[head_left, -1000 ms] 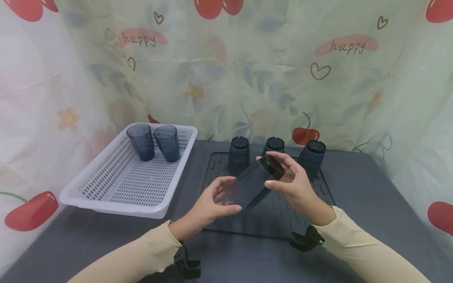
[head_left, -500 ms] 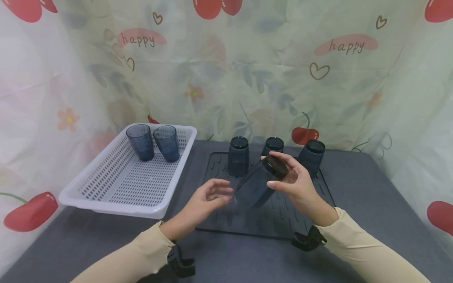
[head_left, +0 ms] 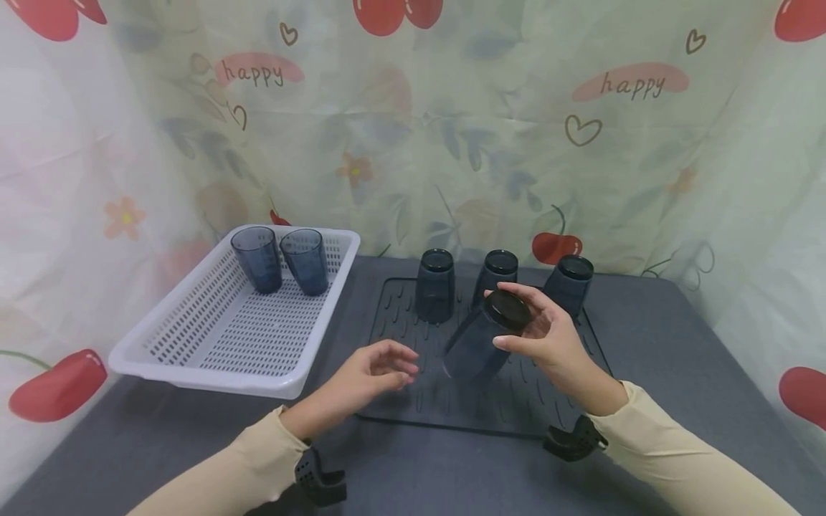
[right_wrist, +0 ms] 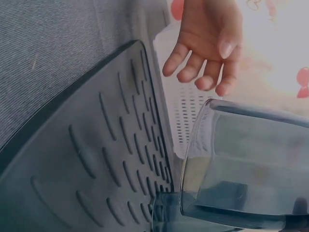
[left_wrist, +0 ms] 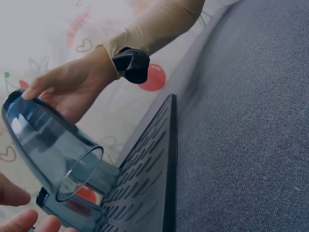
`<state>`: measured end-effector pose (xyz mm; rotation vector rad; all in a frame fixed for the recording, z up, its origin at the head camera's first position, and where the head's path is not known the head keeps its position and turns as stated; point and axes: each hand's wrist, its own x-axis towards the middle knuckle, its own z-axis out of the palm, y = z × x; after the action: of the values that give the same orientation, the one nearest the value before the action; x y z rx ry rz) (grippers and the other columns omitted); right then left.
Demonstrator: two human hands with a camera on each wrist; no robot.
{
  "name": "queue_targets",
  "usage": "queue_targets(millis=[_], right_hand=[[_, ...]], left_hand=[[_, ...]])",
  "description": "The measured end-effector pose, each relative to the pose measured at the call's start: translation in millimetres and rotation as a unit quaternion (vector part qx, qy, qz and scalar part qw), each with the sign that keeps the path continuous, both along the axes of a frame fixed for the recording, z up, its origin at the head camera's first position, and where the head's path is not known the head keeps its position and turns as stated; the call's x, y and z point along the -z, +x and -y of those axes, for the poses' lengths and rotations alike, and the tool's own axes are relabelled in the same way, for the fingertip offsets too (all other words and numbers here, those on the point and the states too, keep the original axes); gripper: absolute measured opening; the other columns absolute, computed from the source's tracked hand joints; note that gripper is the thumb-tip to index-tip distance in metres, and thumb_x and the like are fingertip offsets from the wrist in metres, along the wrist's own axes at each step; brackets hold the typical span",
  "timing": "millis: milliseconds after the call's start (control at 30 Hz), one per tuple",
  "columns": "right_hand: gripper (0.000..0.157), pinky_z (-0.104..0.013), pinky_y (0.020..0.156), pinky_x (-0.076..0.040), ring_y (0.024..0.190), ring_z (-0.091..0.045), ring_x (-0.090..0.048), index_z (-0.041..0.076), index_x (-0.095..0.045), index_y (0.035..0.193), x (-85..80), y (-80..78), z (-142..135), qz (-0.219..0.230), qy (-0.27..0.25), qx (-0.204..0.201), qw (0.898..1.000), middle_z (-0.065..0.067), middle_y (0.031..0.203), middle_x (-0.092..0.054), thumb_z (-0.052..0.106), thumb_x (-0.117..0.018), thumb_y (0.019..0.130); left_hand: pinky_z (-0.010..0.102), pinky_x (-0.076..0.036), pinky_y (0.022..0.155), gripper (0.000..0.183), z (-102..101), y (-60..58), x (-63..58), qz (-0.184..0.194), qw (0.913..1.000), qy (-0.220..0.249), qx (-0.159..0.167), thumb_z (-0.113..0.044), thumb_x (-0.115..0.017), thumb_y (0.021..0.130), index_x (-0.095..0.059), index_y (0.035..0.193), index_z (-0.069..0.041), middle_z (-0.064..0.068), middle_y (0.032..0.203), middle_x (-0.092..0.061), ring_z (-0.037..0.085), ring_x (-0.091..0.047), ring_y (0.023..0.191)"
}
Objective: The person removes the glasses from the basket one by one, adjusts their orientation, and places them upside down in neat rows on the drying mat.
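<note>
My right hand [head_left: 548, 337] grips a dark blue glass [head_left: 476, 351] near its base. The glass is tilted mouth-down, its rim toward the lower left, above a black ridged drying mat [head_left: 413, 401]. In the left wrist view the rim of this glass [left_wrist: 63, 150] hangs clear of the mat. My left hand [head_left: 371, 373] is off to the left of the glass, fingers relaxed and apart from it, holding nothing. Behind, a left glass [head_left: 435, 287], a middle glass [head_left: 500, 266] and a right glass [head_left: 569, 287] stand upside down along the mat's back.
On the left sits a white perforated basket [head_left: 219, 383]. Two upright blue glasses, one at the left [head_left: 258, 259] and one at the right [head_left: 306, 262], lean at its back. A grey cloth [head_left: 671, 344] covers the table, with a printed curtain [head_left: 413, 143] behind.
My left hand has let go of the glass's rim end and drawn back left. My right hand has lowered the glass slightly and turned it more mouth-down.
</note>
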<state>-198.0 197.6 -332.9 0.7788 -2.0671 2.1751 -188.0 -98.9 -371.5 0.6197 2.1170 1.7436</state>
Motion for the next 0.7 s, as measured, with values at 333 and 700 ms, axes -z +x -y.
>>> queue_targets(millis=[333, 700], right_hand=[[0.069, -0.02, 0.089, -0.051, 0.121, -0.011, -0.058, 0.003, -0.044, 0.141, -0.8, 1.1, -15, 0.0, 0.013, 0.02, 1.0, 0.0, 0.135, -0.058, -0.016, -0.068, 0.079], [0.068, -0.018, 0.083, -0.052, 0.111, -0.007, -0.061, 0.012, -0.048, 0.14, -0.4, 1.9, -36, 0.023, 0.041, 0.069, 0.997, 0.009, 0.13, -0.059, -0.01, -0.071, 0.08]], left_hand=[[0.034, -0.054, 0.089, 0.038, 2, -1.0, 3.7, 0.02, 0.9996, -0.015, 0.009, -0.008, -0.059, 0.092, -0.052, 0.128, 0.004, 0.027, 0.12, -0.06, 0.027, -0.065, 0.107], [0.04, -0.054, 0.092, 0.039, 5, 0.5, 3.1, 0.017, 0.9997, -0.011, 0.009, -0.008, -0.059, 0.093, -0.051, 0.128, 0.007, 0.029, 0.12, -0.059, 0.037, -0.061, 0.111]])
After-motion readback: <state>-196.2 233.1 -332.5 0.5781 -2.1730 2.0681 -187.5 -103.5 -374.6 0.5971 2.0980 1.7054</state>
